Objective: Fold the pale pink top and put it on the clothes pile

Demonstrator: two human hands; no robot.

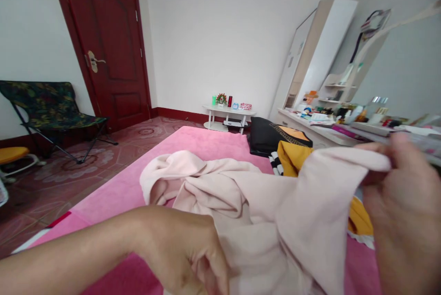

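A pale pink hoodie (255, 203) lies rumpled across the bed, its hood-like end towards the far left. My right hand (403, 194) pinches one edge of it between thumb and fingers and holds that part raised at the right. Low in the middle, my left hand (186, 249) bends down against the near part of the cloth with its fingers curled in. Its fingertips are partly hidden at the frame's bottom edge, where they appear to grip the fabric. Behind the raised part lies a mustard-yellow cloth (292, 157), partly covered.
Under the hoodie spreads a pink bed cover (206, 141). A black bag-like item (265, 136) rests at the bed's far right. A cluttered dressing table (320, 127) stands along the right. Beyond the bed are a small white table (225, 110), a folding chair (51, 106) and a red door (110, 47).
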